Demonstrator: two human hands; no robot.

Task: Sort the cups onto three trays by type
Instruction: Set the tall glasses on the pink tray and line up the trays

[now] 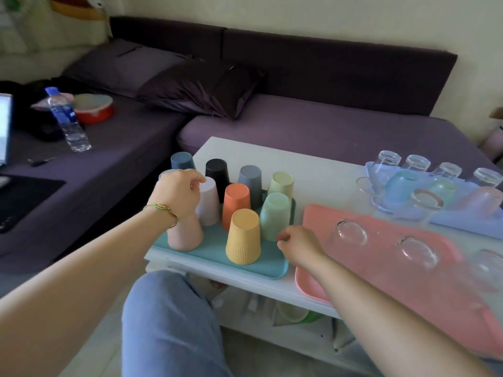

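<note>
So the opaque plastic cups are all upside down on the teal rectangular tray at the near left corner of the white low table; there's a ribbed yellow cup by the tray's near edge, an orange cup and a mint green cup behind it, then a grey cup, a black cup and a dark blue cup along the far edge; left hand hangs over the tray's left side with fingers curled, right by the top of a pale lilac cup and above a pink cup, honestly can't tell if it grips anything; right hand sits at the tray's right edge, fingers curled in with thumb against forefinger, just beside the mint one's base; the pink rectangular tray next door carries upturned clear glasses; the pale blue tray at the far right edge holds translucent tinted cups plus more clear ones.
</note>
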